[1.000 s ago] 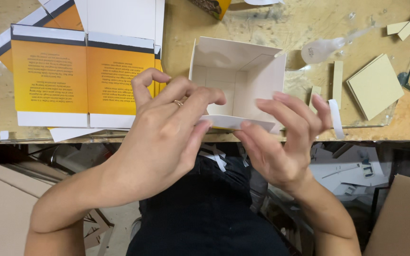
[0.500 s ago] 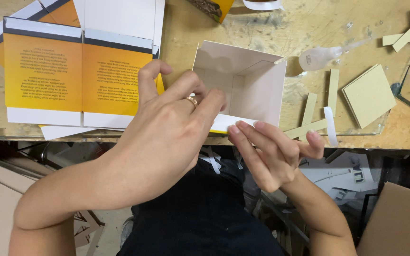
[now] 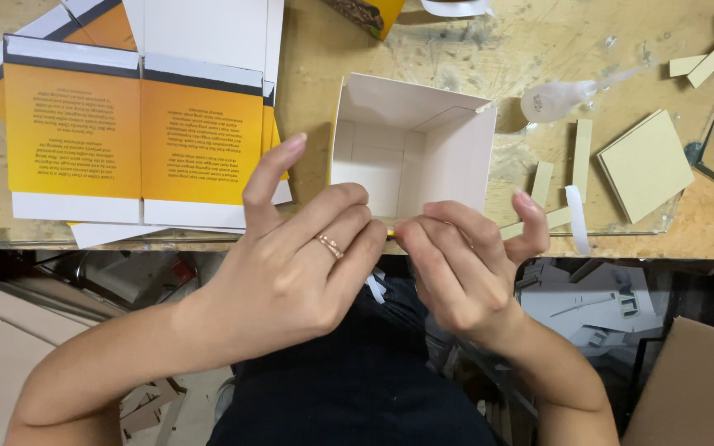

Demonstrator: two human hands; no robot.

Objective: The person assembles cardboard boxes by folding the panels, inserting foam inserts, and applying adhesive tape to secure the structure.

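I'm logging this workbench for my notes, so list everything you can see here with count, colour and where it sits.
Open box: one, white inside, table centre, its near edge at both hands' fingertips.
Flat printed carton sheets: several, orange and white with black bands, stacked at the left of the table.
Square card piece: one, pale beige, right side.
Card strips: several, pale beige, right of the box and at the top right corner.
White strip: one, near table edge, right of the right hand.
Clear plastic dropper: one, behind the box to the right.
Table: one, worn wood.
Left hand: ring on a finger, fingertips at the box's near edge.
Right hand: fingertips pinching at the same edge.
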